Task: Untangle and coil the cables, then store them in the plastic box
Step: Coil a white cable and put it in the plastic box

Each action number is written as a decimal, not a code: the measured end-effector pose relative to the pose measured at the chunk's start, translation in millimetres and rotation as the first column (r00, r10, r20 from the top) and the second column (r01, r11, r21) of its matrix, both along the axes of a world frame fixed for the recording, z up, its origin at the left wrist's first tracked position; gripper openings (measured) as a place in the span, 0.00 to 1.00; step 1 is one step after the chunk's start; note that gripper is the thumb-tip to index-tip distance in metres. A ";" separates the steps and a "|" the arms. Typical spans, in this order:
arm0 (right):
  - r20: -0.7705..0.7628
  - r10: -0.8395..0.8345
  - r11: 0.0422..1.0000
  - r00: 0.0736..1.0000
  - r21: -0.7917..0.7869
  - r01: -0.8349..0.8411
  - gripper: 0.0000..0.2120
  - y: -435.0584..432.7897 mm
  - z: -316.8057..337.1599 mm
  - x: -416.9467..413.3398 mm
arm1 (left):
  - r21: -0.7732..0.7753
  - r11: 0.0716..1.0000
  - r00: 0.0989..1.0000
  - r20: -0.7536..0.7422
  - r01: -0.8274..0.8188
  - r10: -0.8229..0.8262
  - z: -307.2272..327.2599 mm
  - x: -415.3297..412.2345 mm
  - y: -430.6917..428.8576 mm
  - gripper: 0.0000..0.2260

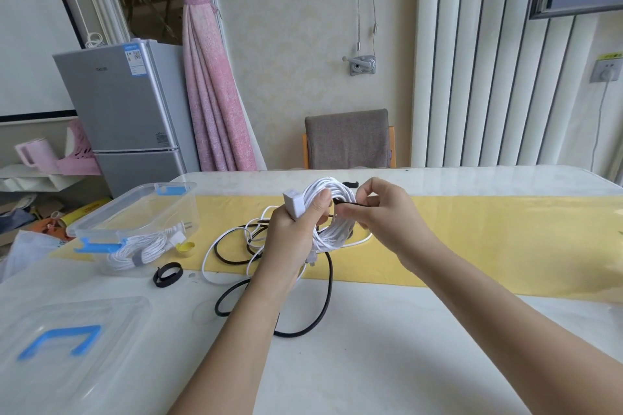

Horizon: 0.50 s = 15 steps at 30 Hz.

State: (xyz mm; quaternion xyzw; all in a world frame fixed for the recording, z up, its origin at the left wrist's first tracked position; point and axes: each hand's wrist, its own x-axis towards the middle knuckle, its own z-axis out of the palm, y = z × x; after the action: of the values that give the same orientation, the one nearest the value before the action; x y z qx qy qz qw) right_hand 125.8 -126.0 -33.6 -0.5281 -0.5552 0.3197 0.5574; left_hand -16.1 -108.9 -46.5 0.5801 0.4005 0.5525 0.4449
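Holding a white cable coil (332, 232) up above the table (404, 347), a person is working with both bare hands. The left hand (296, 232) is curling its fingers around the coil's left side, and a white plug block (294, 204) is sticking out just above that grip. The right hand (381, 212) is pinching a thin black strap (347, 203) between thumb and fingertips — the strap is lying across the coil's upper right side, touching the strands. The coil's loop is sitting between the two hands.

Beneath the hands, a loose black cable (323, 300) and a loose white cable (204, 264) are sprawling tangled across the table and a yellow runner (505, 239). To the left, the clear plastic box (141, 205) is standing open — a bundled white cable (135, 253) with a grey band is lying inside it. A black strap loop (167, 274) is lying just beside the box. The box's clear lid (74, 340) is resting near the table's left edge, well apart from the hands.
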 end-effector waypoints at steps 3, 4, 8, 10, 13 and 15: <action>-0.070 0.114 0.975 0.991 -0.182 -0.125 0.15 -1.9 2.3 2.4 | -0.013 1.000 0.999 0.029 0.019 -0.019 -2.9 -1.3 4.4 0.14; -0.084 0.166 0.958 0.983 -0.223 -0.181 0.16 -2.8 2.7 3.8 | -0.016 1.000 0.999 0.032 0.026 -0.025 -3.9 -2.0 6.0 0.14; -0.152 0.205 0.940 0.967 -0.244 -0.237 0.16 -1.3 1.1 6.5 | -0.039 0.996 0.996 0.038 0.081 -0.079 -3.0 -6.7 8.6 0.12; -0.201 0.171 0.951 0.965 -0.221 -0.215 0.17 -0.2 -2.3 4.4 | -0.123 0.980 0.983 0.111 0.159 -0.145 -0.4 -11.0 11.1 0.13; -0.235 0.210 0.964 0.949 -0.115 -0.242 0.20 -1.8 -2.1 0.3 | -0.205 0.902 0.897 0.317 0.381 -0.308 4.1 -14.2 10.8 0.11; -0.255 0.256 0.963 0.932 -0.019 -0.270 0.17 -3.6 1.1 -1.5 | -0.178 0.884 0.855 0.393 0.432 -0.338 5.4 -12.3 10.2 0.12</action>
State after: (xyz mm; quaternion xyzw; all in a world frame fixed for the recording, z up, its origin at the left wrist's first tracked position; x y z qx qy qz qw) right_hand 124.3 -129.6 -32.5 -0.4191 -0.5373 0.4701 0.5609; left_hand -28.4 -98.7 -41.1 0.4775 0.2582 0.4883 0.6833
